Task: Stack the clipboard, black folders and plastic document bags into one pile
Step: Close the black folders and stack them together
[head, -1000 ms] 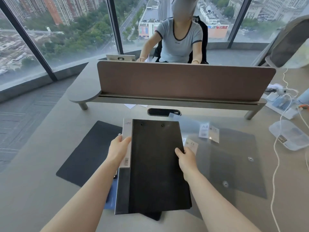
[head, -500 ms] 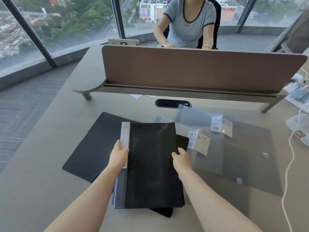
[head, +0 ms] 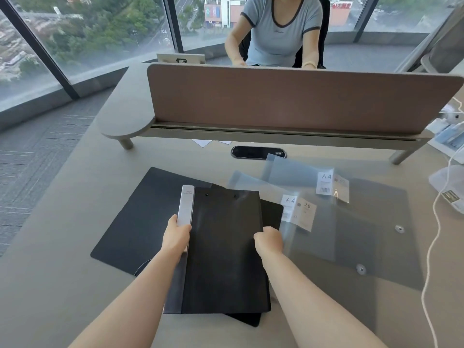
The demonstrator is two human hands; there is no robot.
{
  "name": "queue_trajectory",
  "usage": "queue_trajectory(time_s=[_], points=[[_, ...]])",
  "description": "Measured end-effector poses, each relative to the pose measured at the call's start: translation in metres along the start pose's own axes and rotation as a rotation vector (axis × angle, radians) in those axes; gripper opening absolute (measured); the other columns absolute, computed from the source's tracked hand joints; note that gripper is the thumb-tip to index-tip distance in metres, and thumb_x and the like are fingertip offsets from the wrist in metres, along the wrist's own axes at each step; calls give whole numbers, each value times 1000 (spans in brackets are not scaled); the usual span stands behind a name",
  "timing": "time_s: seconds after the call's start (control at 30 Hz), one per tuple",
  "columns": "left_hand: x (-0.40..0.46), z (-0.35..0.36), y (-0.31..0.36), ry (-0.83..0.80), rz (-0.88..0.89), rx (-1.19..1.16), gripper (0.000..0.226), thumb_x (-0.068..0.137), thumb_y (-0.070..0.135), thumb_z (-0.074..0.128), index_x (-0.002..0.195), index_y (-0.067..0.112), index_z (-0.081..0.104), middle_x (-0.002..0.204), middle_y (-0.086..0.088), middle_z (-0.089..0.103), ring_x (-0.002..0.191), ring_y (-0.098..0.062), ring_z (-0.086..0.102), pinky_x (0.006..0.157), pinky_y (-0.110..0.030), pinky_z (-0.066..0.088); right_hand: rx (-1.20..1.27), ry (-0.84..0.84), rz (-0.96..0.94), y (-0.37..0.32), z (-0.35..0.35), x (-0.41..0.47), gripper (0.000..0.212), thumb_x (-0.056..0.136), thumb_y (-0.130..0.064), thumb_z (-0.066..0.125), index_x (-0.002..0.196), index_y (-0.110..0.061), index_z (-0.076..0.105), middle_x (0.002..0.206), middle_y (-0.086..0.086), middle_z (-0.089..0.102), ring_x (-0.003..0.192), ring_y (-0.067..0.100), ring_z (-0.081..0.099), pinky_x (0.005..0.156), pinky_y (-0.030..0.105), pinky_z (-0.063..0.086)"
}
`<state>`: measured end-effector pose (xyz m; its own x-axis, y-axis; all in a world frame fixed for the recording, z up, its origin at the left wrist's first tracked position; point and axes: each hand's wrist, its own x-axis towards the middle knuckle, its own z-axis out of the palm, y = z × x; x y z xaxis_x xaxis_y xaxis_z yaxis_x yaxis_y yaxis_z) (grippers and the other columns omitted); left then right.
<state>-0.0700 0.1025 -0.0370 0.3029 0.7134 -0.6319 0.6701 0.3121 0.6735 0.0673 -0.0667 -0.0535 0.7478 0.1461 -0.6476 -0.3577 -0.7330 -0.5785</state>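
Note:
A black folder (head: 223, 252) with a silver spine lies in front of me on top of another dark board whose corners stick out below and to the right. My left hand (head: 175, 234) grips its spine edge and my right hand (head: 268, 241) grips its right edge. Under it to the left lies a flat black folder (head: 140, 222). To the right lie two clear plastic document bags (head: 351, 237) with A4 labels and snap buttons, overlapping each other.
A brown desk divider (head: 288, 101) on a raised shelf crosses the desk ahead, with a person seated behind it. A black cable port (head: 258, 152) sits under the shelf. White cables (head: 431, 247) and a plastic box lie at the right edge.
The folder in my hands has come down and slightly left onto the dark board beneath. My view has tilted down and moved closer.

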Motion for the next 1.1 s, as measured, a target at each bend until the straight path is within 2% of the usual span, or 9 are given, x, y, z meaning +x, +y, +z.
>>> queue_trajectory(time_s=[0.07,0.17,0.33,0.47,0.57,0.63,0.87,1.0,1.1], points=[[4,-2,-4,15,7,-23,23,80,11,49,102,6,54,111,-20,66,80,-30,57,72,-39,47,59,10,57,0,0,2,26,81,4,42,63,-14,39,73,3,45,58,21,38,54,26,32],[6,-4,-2,21,1,-55,17,82,8,51,93,16,61,105,-14,70,91,-36,66,86,-49,55,170,7,176,-3,-4,0,8,86,1,48,85,-4,53,80,10,53,58,22,44,65,31,41],[8,-7,-5,22,-38,-75,18,81,7,53,92,14,67,96,-16,71,78,-32,61,78,-45,55,209,-88,235,0,-10,1,34,91,-1,50,125,2,51,90,10,51,92,31,58,92,40,48],[-4,-4,-6,43,-26,-77,19,82,9,53,90,13,69,84,-10,68,72,-29,57,70,-38,49,164,-44,211,4,-7,2,24,89,-3,50,112,3,54,88,10,56,84,30,59,81,37,49],[-13,1,0,49,10,-96,17,88,9,54,86,18,68,83,-7,67,72,-27,57,70,-36,48,145,15,130,8,-9,3,48,87,-5,49,135,-5,49,130,12,55,114,34,57,90,37,49],[-18,6,5,45,36,-110,16,91,9,54,87,16,68,83,-8,66,72,-26,56,69,-35,48,180,30,87,9,-16,1,51,89,-4,47,139,-10,43,139,9,50,121,33,54,87,35,46],[-43,53,25,-36,107,-174,17,95,9,55,91,18,69,88,-7,70,72,-23,61,67,-33,53,223,177,-29,25,-67,6,39,90,-9,48,130,-10,51,127,10,59,106,34,60,74,32,46],[-65,93,25,-83,115,-162,14,96,13,56,100,15,69,97,-9,72,82,-24,65,72,-37,56,224,228,-16,51,-104,11,28,89,-9,49,115,-11,59,100,5,65,84,27,59,58,28,39],[-81,124,21,-126,103,-162,17,95,11,54,95,17,69,93,-7,73,79,-22,67,68,-34,57,222,267,13,74,-131,16,25,88,-9,50,110,-12,60,97,4,64,87,29,60,64,30,42]])
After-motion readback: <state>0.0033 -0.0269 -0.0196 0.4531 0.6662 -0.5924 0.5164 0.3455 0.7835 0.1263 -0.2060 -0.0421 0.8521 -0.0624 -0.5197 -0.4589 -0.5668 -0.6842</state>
